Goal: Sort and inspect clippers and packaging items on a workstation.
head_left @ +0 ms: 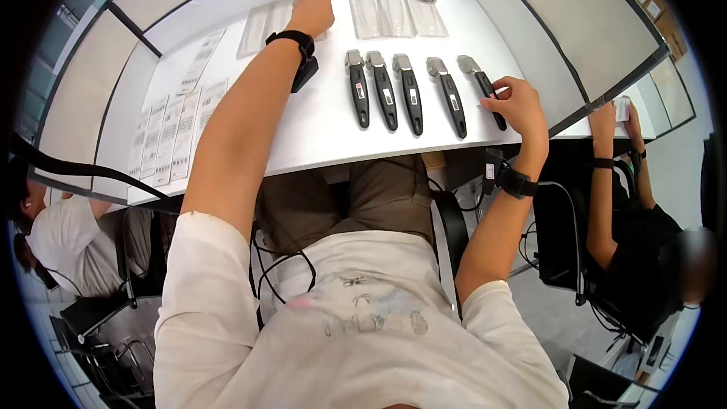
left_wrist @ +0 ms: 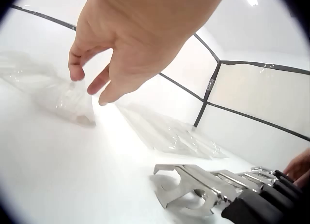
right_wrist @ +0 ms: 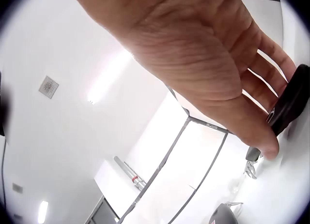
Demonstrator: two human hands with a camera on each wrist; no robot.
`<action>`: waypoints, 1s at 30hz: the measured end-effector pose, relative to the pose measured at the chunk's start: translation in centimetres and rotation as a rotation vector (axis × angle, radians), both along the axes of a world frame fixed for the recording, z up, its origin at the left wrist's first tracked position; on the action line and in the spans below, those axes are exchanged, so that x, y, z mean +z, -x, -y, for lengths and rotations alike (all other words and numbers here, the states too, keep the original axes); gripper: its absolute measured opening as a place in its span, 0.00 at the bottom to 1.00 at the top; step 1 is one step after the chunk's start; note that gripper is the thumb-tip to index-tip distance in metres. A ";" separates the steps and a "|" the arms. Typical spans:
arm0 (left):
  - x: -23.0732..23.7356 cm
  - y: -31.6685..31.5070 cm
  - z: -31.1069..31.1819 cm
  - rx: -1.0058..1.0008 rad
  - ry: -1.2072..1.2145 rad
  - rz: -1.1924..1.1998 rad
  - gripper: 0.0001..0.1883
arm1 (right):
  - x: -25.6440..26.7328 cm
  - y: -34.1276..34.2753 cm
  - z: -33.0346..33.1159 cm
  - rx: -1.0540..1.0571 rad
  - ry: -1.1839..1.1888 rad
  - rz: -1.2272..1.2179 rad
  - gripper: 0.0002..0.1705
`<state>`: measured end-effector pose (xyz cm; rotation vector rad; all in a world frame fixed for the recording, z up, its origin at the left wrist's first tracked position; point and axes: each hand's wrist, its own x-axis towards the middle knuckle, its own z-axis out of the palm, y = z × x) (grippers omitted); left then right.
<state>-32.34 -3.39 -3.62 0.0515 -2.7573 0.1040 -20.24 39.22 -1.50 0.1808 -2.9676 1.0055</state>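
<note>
A black-handled tool point(head_left: 484, 84), slanted away leftward, was pinched by the right hand point(head_left: 522, 110), right of the loose-fingered, released left hand point(head_left: 313, 14)

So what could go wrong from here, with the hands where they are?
The left hand is at thin clear bags lying close together; it might drag up more than one.
The right hand grips the rightmost tool by its handle; its free end could swing.
Hooked metal heads might snag a bag.
</note>
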 end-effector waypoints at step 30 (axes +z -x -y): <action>5.4 -29.8 -8.5 -0.463 -2.029 0.285 0.46 | 4.7 -13.9 16.4 0.432 0.166 -0.576 0.23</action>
